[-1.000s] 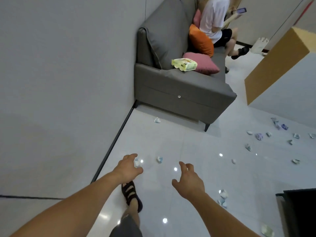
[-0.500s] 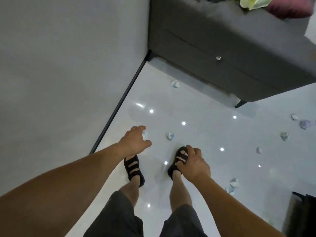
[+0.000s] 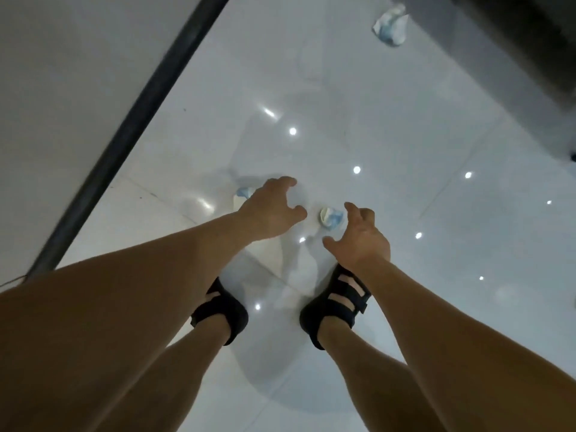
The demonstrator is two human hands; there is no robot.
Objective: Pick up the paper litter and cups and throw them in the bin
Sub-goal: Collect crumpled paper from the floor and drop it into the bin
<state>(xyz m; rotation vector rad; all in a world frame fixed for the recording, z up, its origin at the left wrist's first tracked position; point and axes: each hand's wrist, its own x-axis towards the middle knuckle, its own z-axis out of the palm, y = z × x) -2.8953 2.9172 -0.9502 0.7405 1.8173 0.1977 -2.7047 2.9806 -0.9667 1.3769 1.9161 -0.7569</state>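
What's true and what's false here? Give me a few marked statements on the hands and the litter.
1. A wad lies on the floor between the left hand and right hand. True.
2. The right hand grips that wad. False: its fingers are spread beside it, not closed on it.
3. A second wad lies farther off, near dark furniture. True.
4. The left hand holds a cup. False: no cup shows; a third wad peeks out beyond it.
5. The person is barefoot. False: black sandals.

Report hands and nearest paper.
Left hand, right hand open. Paper wad on floor between them, ungripped. Second wad partly hidden behind left hand. Path clear.
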